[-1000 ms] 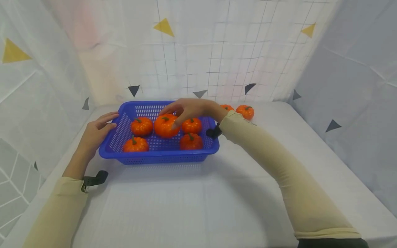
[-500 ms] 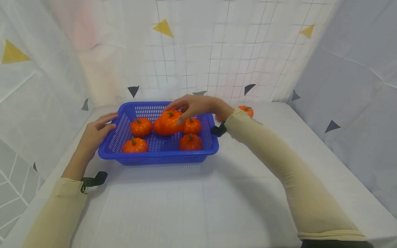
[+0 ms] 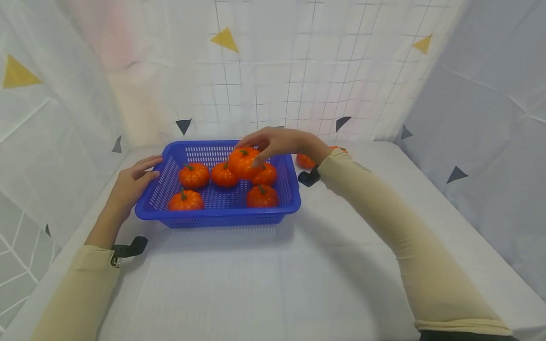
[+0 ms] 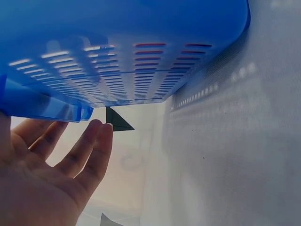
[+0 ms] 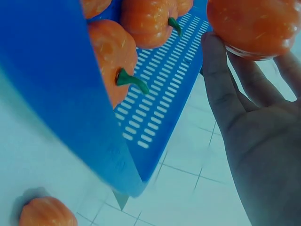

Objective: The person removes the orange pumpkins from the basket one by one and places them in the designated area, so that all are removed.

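While my left grip [image 3: 130, 187] lay loose-fingered beside the basket [image 3: 222, 212], my right grip [image 3: 274, 142] pinched a pumpkin [image 3: 242, 163], with other pumpkins [image 3: 194, 175] below that grip; I judged the step a carry, its next move calling for a firm hold clear of the basket.

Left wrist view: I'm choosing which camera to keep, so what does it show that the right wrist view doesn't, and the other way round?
Only the left wrist view: the left hand, fingers relaxed beside the blue basket.
Only the right wrist view: the right hand gripping a pumpkin, green stems inside the basket, and a loose pumpkin outside it.
Both: the slotted blue basket.
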The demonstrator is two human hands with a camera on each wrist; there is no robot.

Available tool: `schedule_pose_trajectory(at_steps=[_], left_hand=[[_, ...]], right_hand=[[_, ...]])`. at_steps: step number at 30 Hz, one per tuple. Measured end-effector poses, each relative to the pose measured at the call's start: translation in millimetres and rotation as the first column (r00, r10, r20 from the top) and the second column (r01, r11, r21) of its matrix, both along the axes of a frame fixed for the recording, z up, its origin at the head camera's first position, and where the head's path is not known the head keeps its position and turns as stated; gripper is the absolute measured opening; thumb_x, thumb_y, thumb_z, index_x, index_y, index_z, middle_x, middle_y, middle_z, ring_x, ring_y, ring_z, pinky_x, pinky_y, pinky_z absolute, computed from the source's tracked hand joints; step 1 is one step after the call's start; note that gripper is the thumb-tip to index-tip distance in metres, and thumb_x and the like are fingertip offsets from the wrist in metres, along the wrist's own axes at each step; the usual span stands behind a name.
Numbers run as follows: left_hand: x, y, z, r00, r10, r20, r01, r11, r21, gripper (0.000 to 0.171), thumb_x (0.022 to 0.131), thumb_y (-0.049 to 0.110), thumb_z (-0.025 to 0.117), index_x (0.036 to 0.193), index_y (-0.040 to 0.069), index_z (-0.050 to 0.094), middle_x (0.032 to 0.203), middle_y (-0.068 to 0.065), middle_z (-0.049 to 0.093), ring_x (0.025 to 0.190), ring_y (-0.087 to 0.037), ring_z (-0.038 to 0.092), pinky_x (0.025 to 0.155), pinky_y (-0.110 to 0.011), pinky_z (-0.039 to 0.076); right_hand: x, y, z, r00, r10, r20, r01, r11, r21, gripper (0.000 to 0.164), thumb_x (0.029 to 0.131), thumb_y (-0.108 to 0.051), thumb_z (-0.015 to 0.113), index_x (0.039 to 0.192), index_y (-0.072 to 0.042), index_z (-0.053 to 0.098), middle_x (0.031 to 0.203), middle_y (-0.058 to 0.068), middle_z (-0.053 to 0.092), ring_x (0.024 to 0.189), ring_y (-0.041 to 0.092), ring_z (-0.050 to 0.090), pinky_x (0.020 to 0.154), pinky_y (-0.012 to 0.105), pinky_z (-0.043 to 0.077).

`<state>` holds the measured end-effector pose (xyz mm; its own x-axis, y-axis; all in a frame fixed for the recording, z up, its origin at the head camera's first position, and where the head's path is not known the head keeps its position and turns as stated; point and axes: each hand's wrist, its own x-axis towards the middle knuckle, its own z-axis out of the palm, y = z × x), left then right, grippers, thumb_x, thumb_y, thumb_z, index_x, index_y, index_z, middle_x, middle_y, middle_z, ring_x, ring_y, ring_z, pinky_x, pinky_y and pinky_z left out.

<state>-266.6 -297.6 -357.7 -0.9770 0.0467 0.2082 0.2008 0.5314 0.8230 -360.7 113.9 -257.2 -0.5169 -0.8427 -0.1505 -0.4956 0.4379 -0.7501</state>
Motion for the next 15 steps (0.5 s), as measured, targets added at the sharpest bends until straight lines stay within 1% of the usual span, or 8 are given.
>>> schedule_pose_trajectory(at_steps=[4,10,13,15], left_hand=[[-0.5,0,-0.2,1.000,0.002,0.001,-0.002,1.000,-0.004,0.051,0.109,0.034,0.054,0.155,0.010,0.051,0.163,-0.010,0.040,0.145,-0.042,0.041,0.111,-0.061,0.039],[-0.8,0,-0.6,1.000,0.000,-0.006,0.000,1.000,-0.004,0.051,0.110,0.034,0.054,0.155,0.010,0.051,0.163,-0.011,0.040,0.144,-0.043,0.041,0.111,-0.061,0.039],[-0.5,0,-1.0,1.000,0.002,-0.008,-0.002,1.000,-0.004,0.051,0.110,0.033,0.054,0.155,0.010,0.051,0.163,-0.011,0.040,0.145,-0.043,0.040,0.111,-0.061,0.038],[-0.3,0,-1.0,1.000,0.003,-0.007,-0.003,1.000,-0.004,0.051,0.110,0.033,0.054,0.155,0.010,0.051,0.163,-0.011,0.040,0.145,-0.042,0.039,0.112,-0.061,0.038]], right_hand=[[-0.9,7,0.5,1.000,-0.012,0.024,0.012,1.000,-0.020,0.067,0.089,-0.032,0.082,0.151,-0.024,0.057,0.144,-0.006,0.058,0.132,0.017,0.053,0.109,0.040,0.046],[-0.6,18,3.5,1.000,-0.015,0.026,0.016,0.999,-0.038,0.064,0.090,-0.031,0.082,0.149,-0.026,0.058,0.143,-0.006,0.060,0.132,0.017,0.053,0.110,0.042,0.045],[-1.0,22,4.9,0.999,-0.021,0.044,0.024,0.998,-0.055,0.062,0.091,-0.029,0.082,0.149,-0.025,0.059,0.142,-0.004,0.060,0.131,0.018,0.053,0.110,0.044,0.045],[-1.9,26,5.6,0.999,-0.036,0.041,0.038,0.998,-0.055,0.062,0.091,-0.029,0.081,0.149,-0.025,0.059,0.142,-0.004,0.061,0.132,0.018,0.053,0.110,0.044,0.045]])
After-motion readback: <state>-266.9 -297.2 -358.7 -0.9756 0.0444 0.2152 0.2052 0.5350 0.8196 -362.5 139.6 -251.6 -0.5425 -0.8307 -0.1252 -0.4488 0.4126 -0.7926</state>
